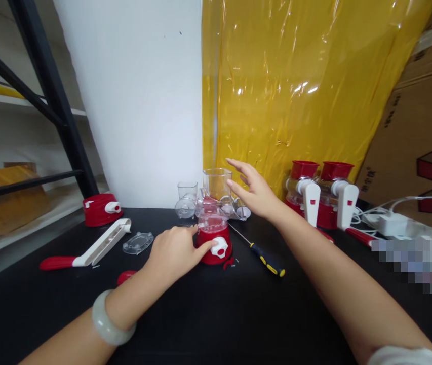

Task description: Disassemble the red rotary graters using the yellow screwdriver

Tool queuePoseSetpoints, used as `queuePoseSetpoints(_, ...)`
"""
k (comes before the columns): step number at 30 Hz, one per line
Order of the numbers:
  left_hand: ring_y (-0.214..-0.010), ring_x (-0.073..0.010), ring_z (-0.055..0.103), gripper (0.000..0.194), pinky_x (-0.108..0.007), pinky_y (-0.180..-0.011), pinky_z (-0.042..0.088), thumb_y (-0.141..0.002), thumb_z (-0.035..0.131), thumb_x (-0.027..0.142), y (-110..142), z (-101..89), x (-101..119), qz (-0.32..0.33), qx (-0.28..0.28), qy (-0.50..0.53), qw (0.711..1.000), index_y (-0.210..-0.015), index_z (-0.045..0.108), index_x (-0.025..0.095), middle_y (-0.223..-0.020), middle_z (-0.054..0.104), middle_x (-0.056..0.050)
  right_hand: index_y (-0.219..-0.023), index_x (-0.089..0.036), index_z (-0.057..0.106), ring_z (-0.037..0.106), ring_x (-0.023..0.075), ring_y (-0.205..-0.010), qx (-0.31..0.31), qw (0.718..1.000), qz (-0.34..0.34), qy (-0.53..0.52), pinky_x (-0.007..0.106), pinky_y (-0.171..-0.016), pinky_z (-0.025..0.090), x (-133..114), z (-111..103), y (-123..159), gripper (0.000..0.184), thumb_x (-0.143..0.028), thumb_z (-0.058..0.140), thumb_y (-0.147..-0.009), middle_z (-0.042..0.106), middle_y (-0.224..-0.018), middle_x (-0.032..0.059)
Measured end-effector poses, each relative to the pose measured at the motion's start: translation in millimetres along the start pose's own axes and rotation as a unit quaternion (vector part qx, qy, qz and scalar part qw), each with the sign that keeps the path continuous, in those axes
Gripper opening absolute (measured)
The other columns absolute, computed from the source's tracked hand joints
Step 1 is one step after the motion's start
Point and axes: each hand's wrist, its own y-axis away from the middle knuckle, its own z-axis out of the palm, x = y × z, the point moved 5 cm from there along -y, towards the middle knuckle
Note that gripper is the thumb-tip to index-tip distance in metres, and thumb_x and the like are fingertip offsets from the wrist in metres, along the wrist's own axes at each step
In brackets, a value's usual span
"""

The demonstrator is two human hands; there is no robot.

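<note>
A red grater base (216, 250) with a clear plastic body on it stands upright in the middle of the black table. My left hand (173, 249) grips the base from the left, with its thumb at the white knob (220, 247) on the front. The square clear hopper (217, 181) rises above the base. Beside that hopper, my right hand (252, 190) is open, its fingers apart and nothing held in it. A screwdriver (267, 258) with a blue and yellow handle lies right of the base. Small red pieces (229, 263) rest at the base's front.
Two rotary graters with white cranks (310, 200) stand at the back right, near white cables (388, 223). On the left are another red base (102, 209), a white crank handle with a red grip (104, 244) and a clear oval part (138, 243). Another clear hopper (187, 191) stands behind.
</note>
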Motion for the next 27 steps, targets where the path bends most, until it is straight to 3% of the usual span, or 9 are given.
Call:
queuePoseSetpoints(5,-0.074,-0.0353,0.068,0.083,-0.039,-0.061,0.046,-0.065,0.042,0.088,5.1,1.4,8.8,0.008,-0.005,0.022,1.0,-0.104,0.069,0.019,-0.078,0.072,-0.014,-0.142,-0.025,0.04,0.042,0.027,-0.134,-0.016,1.0,0.017,0.02,0.051,-0.105,0.04,-6.4,16.8,-0.6,0.06,-0.046,0.054,-0.088,0.044,-0.145,0.0108)
queuePoseSetpoints(9,-0.079,-0.0353,0.068,0.086,-0.039,-0.065,0.048,-0.055,0.052,0.089,8.2,4.5,14.9,0.015,0.0,0.022,1.0,-0.105,0.064,0.019,-0.085,0.072,-0.013,-0.141,-0.02,0.038,0.054,0.0308,-0.123,0.012,0.997,0.07,0.033,0.05,-0.098,0.046,-4.6,27.8,-7.1,0.081,-0.06,0.065,-0.075,0.055,-0.134,0.0168)
queuePoseSetpoints(12,-0.079,-0.0348,0.069,0.076,-0.039,-0.066,0.049,-0.063,0.054,0.083,8.0,7.3,17.0,0.017,0.003,0.002,1.0,-0.101,0.063,0.018,-0.085,0.072,-0.014,-0.133,-0.018,0.044,0.064,0.0323,-0.103,0.037,0.989,0.128,0.059,0.051,-0.087,0.051,-2.6,31.6,-10.2,0.088,-0.068,0.069,-0.065,0.066,-0.111,0.0167)
queuePoseSetpoints(16,-0.08,-0.0328,0.069,0.061,-0.038,-0.067,0.049,-0.074,0.054,0.072,3.7,13.1,14.0,0.029,-0.002,-0.01,1.0,-0.096,0.064,0.017,-0.086,0.072,-0.013,-0.122,-0.018,0.05,0.067,0.0321,-0.091,0.064,0.98,0.156,0.103,0.052,-0.081,0.051,-1.6,31.1,-11.8,0.083,-0.072,0.067,-0.062,0.069,-0.094,0.0134)
queuePoseSetpoints(20,-0.081,-0.0316,0.069,0.052,-0.037,-0.067,0.048,-0.078,0.055,0.065,-0.4,18.0,9.6,0.041,0.001,-0.014,0.999,-0.093,0.065,0.016,-0.086,0.072,-0.013,-0.118,-0.019,0.052,0.067,0.0317,-0.088,0.084,0.976,0.158,0.125,0.051,-0.081,0.05,1.0,29.3,-12.3,0.078,-0.071,0.067,-0.063,0.069,-0.089,0.011)
queuePoseSetpoints(27,-0.079,-0.0324,0.068,0.053,-0.038,-0.066,0.049,-0.078,0.052,0.067,-0.3,20.3,12.1,0.046,0.001,-0.02,0.999,-0.093,0.065,0.017,-0.084,0.072,-0.013,-0.118,-0.02,0.05,0.067,0.0288,-0.088,0.072,0.982,0.144,0.1,0.046,-0.081,0.05,6.6,32.3,-14.6,0.073,-0.064,0.069,-0.063,0.07,-0.085,0.0069)
